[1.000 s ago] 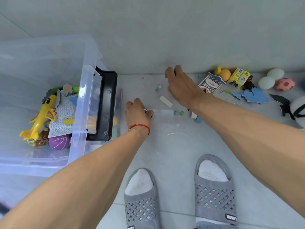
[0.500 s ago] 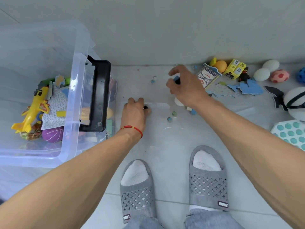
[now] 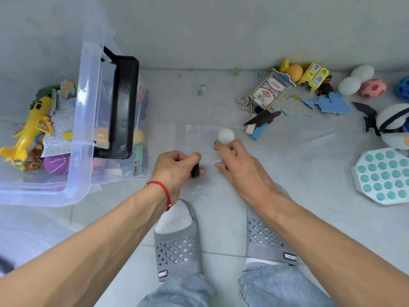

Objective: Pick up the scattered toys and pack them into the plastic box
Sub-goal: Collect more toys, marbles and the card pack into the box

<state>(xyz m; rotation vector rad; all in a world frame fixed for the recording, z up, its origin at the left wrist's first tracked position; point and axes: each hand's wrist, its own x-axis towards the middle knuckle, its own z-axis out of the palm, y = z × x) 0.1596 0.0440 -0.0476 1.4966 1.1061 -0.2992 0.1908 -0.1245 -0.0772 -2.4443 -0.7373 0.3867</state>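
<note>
Two hands pick up little toys from the floor next to the plastic box.

The left hand (image 3: 177, 167) has its fingers curled round a small black piece (image 3: 195, 170). The right hand (image 3: 234, 161) pinches a white ball (image 3: 226, 135) at its fingertips and seems to hold other tiny bits too. The plastic box (image 3: 85, 120) sits on the floor to the left, with a yellow plane (image 3: 28, 129) and a purple ball (image 3: 56, 163) inside. A card box (image 3: 269, 90), eggs (image 3: 349, 85) and blue puzzle pieces (image 3: 332, 104) lie by the wall on the right.
</note>
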